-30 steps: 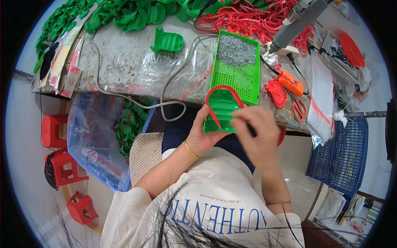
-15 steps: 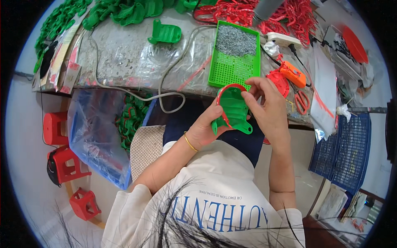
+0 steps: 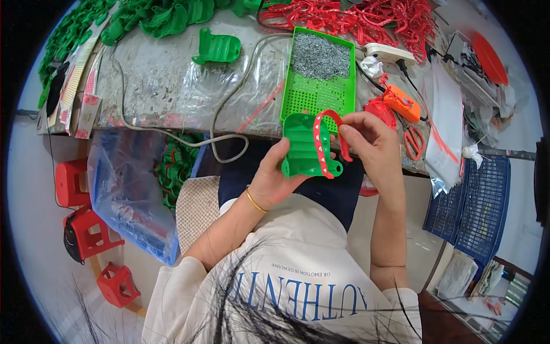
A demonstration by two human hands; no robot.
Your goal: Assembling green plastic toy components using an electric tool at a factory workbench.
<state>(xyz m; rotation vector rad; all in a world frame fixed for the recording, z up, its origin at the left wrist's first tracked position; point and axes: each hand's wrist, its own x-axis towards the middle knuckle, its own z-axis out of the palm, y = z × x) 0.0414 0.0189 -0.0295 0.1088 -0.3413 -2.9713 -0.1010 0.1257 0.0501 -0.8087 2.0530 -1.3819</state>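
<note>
My left hand (image 3: 272,179) is closed on a curved green plastic piece (image 3: 299,143), ribbed, with small holes at its corner tabs. A thin red plastic strip (image 3: 318,140) with white triangles arches over the right part of the green piece. Its lower end lies by the green piece's near edge; whether it is fastened there I cannot tell. The thumb and fingers of my right hand (image 3: 375,143) pinch the strip's other side. Just beyond both hands is a green perforated tray (image 3: 318,94), with many small grey metal pieces (image 3: 321,55) heaped at its far end.
Another green piece (image 3: 219,49) lies on the worn table (image 3: 154,80), near a grey cable (image 3: 232,103). Green and red heaps (image 3: 344,20) line the back. Right of the tray are an orange tool (image 3: 402,103) and red scissors (image 3: 413,142). A plastic-lined blue bin (image 3: 132,189) stands left.
The green piece has turned in my left hand, so its ribbed face shows more fully. The red strip, earlier along its upper rim, now arches across its right side.
</note>
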